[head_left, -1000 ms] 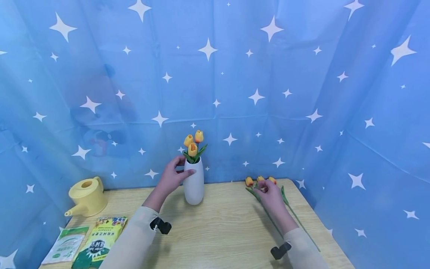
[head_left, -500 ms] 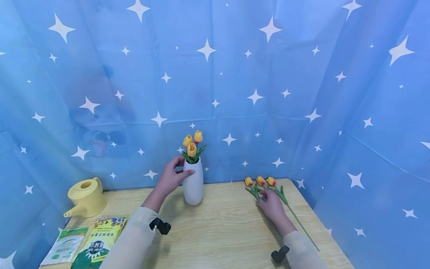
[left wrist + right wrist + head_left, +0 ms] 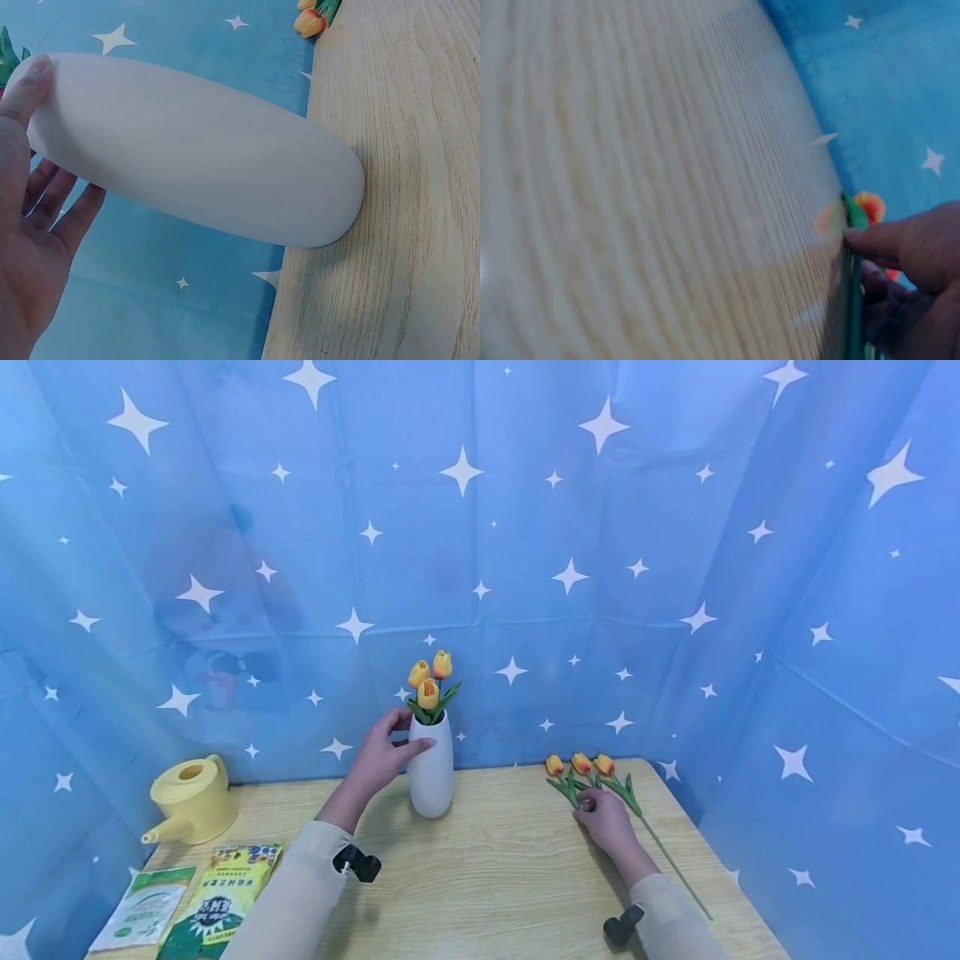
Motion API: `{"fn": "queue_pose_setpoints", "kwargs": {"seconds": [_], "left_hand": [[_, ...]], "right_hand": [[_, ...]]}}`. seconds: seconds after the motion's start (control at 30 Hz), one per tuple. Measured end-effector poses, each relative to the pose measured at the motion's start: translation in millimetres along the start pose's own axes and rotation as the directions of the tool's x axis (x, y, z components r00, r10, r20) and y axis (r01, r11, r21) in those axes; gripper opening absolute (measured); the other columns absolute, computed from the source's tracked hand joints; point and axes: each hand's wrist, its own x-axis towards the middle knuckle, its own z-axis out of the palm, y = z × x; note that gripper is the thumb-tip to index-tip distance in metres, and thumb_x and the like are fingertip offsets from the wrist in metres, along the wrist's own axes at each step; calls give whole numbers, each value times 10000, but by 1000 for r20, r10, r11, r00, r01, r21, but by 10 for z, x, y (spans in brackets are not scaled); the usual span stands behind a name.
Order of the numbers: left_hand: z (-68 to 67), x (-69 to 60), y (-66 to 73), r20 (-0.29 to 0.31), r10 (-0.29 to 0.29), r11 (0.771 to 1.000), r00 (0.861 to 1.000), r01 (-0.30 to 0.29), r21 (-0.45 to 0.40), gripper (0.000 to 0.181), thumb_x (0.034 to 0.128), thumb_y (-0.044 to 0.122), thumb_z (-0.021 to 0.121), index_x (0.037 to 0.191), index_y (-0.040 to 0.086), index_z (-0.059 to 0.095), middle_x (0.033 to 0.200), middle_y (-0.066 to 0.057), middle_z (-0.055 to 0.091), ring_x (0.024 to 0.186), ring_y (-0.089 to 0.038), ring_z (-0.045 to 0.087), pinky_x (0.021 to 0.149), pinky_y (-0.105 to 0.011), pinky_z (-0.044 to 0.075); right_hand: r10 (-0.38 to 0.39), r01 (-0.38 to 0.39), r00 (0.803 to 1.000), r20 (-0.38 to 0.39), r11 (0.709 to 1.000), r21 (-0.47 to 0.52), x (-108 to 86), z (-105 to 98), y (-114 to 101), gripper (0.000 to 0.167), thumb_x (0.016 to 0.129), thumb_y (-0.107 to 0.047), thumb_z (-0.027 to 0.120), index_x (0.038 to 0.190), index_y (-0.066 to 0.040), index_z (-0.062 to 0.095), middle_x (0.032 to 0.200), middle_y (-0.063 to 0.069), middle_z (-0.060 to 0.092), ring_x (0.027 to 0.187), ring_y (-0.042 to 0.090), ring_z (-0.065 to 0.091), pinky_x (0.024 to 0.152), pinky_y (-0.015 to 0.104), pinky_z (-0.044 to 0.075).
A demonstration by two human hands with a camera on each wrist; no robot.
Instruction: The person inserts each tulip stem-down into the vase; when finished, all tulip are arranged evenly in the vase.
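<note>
A white vase (image 3: 432, 781) stands upright on the table, holding three yellow-orange tulips (image 3: 428, 694) with green leaves. My left hand (image 3: 380, 762) grips the vase near its rim; in the left wrist view the thumb lies along one side of the vase (image 3: 195, 142) and the fingers reach round the other. Three more tulips lie on the table at the right, their heads (image 3: 581, 763) toward the back edge. My right hand (image 3: 611, 828) pinches a tulip stem (image 3: 855, 300) just below the leaves between thumb and fingers. Which of the two left tulips it holds is unclear.
A yellow watering can (image 3: 197, 802) stands at the table's left. In front of it lie a white-green packet (image 3: 146, 906) and a yellow-green bag (image 3: 225, 897). A blue star-printed curtain (image 3: 480, 552) hangs right behind the wooden table (image 3: 487, 877).
My right hand has moved down from beside the lying tulips' heads to the stems, uncovering the heads. The left hand and the vase have stayed put.
</note>
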Motion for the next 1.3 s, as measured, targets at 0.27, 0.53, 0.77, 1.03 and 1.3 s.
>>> {"fn": "queue_pose_setpoints", "kwargs": {"seconds": [0.27,0.53,0.77,1.03,1.3], "left_hand": [[1,-5,19,1,-3,1000,1000,3,-6,578,955,401,902,1413,178,630,1384,-82,648,1361,-380,597,1115,-588,564],[-1,2,-3,5,-4,1000,1000,4,-4,579,955,404,900,1409,169,626,1381,-89,648,1357,-383,601,1113,-593,564],[-7,4,10,7,-11,1000,1000,11,-8,579,949,406,906,1403,181,627,1385,-89,645,1362,-380,601,1109,-599,564],[-3,-4,18,7,-11,1000,1000,11,-6,571,951,398,905,1398,177,626,1382,-87,646,1360,-376,604,1107,-591,568],[-6,1,8,4,-7,1000,1000,7,3,586,958,389,900,1419,167,615,1393,-94,643,1364,-377,598,1116,-591,562]], "right_hand": [[11,-10,1000,-15,999,33,-4,9,16,197,967,-4,778,1155,54,773,873,56,706,781,189,619,704,355,532],[34,-31,999,-37,996,86,-30,18,-44,170,945,24,734,1113,27,756,884,58,674,813,202,605,697,325,513],[20,-15,999,-46,994,108,-21,17,-104,174,941,22,732,1115,17,742,887,69,662,802,202,597,675,305,497],[6,0,999,-46,993,118,-31,-9,-190,182,961,-14,736,1139,23,748,882,69,659,751,200,589,611,289,490],[4,4,998,-55,988,153,-39,-34,-371,193,984,-50,764,1164,14,739,889,63,670,726,190,608,597,298,498]]}}
